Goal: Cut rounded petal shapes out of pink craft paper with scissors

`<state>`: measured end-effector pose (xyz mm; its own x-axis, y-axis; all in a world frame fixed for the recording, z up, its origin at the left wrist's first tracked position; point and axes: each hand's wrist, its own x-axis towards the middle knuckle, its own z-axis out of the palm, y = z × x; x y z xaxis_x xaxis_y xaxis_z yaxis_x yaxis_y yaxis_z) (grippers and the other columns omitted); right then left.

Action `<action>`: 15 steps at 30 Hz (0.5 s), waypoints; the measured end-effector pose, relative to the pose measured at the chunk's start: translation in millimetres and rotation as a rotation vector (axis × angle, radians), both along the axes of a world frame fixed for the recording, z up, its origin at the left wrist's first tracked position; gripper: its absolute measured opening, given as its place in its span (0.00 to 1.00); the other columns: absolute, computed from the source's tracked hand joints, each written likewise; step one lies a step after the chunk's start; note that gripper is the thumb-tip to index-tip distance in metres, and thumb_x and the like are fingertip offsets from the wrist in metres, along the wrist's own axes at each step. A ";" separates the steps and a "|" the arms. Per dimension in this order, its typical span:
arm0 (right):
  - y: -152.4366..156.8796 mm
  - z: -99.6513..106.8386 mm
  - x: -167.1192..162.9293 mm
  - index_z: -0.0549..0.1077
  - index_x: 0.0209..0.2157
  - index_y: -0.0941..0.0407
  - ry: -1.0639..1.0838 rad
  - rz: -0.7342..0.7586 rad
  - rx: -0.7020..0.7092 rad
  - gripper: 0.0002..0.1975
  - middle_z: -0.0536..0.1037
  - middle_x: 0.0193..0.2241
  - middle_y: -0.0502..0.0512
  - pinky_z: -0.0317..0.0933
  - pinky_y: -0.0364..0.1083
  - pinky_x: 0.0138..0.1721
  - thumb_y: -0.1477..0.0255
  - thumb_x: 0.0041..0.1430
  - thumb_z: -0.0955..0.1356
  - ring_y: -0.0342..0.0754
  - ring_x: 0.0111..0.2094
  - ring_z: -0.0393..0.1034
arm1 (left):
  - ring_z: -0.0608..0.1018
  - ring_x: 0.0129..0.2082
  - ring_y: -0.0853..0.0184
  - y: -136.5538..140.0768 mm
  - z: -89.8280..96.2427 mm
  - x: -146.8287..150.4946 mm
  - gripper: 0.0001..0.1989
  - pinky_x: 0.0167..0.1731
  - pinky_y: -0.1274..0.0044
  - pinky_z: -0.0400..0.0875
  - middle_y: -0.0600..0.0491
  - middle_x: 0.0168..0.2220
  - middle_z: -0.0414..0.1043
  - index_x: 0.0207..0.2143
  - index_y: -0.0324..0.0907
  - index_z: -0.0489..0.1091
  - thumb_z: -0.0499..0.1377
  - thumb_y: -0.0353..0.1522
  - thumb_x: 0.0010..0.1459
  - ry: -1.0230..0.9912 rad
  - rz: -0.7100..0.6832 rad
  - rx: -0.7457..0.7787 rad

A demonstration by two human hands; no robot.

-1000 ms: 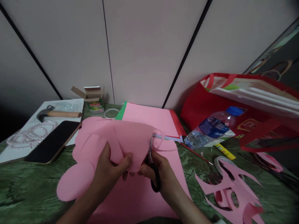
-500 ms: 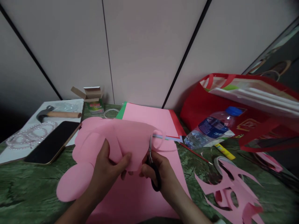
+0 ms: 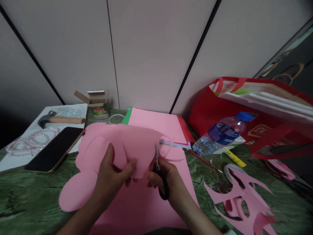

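On the left, shiny beads (image 3: 33,142) lie near a black phone (image 3: 56,150). Next comes a pink oval (image 3: 78,191) on the green worktop (image 3: 26,199). In the middle, the left hand (image 3: 113,173) pinches the pink paper (image 3: 141,145), thumb on top. The paper is up above a big pink sheet (image 3: 146,209). To its right, the right hand (image 3: 172,178) grips the scissors (image 3: 166,184), blades up at the paper's right edge. A thin pink strip (image 3: 172,145) curls just beside the blades. It looks like trimming time. To cut well, hold the paper firm, turn it with the left hand, and take small, slow snips. Mind the fingers and the sheet below! Far right, pink scraps (image 3: 241,204) lie in a heap.
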<state>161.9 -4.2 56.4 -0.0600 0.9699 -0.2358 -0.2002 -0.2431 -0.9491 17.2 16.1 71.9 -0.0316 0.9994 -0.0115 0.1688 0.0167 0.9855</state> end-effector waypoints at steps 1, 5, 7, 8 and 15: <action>-0.4 -0.7 0.1 0.64 0.21 0.58 0.000 -0.002 -0.001 0.12 0.65 0.13 0.42 0.54 0.39 0.20 0.68 0.38 0.71 0.37 0.16 0.60 | 0.68 0.08 0.73 0.1 0.3 0.3 0.19 0.06 0.85 0.59 0.67 0.10 0.63 0.27 0.46 0.49 0.61 0.35 0.45 -0.003 -0.001 0.005; -1.6 -1.8 0.4 0.64 0.21 0.58 -0.020 -0.006 -0.006 0.13 0.65 0.13 0.41 0.54 0.39 0.19 0.68 0.37 0.71 0.37 0.15 0.60 | 0.67 0.08 0.73 0.4 2.2 2.3 0.19 0.06 0.85 0.59 0.68 0.10 0.62 0.27 0.46 0.48 0.61 0.34 0.45 -0.013 0.014 0.013; -1.4 -1.8 0.4 0.64 0.21 0.58 -0.015 -0.007 -0.004 0.13 0.64 0.12 0.41 0.55 0.40 0.19 0.67 0.37 0.71 0.37 0.15 0.59 | 0.67 0.08 0.73 0.4 2.6 3.0 0.19 0.06 0.85 0.60 0.67 0.10 0.62 0.27 0.46 0.49 0.61 0.34 0.45 -0.019 0.022 0.007; -1.1 -1.8 0.2 0.64 0.21 0.58 -0.013 -0.006 -0.005 0.13 0.64 0.12 0.41 0.56 0.40 0.19 0.67 0.37 0.71 0.37 0.15 0.59 | 0.67 0.08 0.73 0.3 2.6 3.1 0.19 0.06 0.85 0.59 0.67 0.10 0.62 0.27 0.46 0.49 0.61 0.34 0.45 -0.020 0.024 0.003; -0.8 -5.3 -1.1 0.63 0.19 0.58 0.000 0.001 0.019 0.11 0.62 0.12 0.40 0.57 0.40 0.19 0.69 0.38 0.70 0.36 0.14 0.57 | 0.67 0.08 0.73 1.0 0.7 3.3 0.17 0.05 0.86 0.58 0.67 0.10 0.62 0.30 0.46 0.52 0.60 0.34 0.44 -0.029 0.043 0.035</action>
<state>160.9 -5.0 51.1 -0.0609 0.9743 -0.2170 -0.2001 -0.2249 -0.9536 20.5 17.2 72.5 -0.0749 0.9969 0.0222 0.1400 -0.0115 0.9901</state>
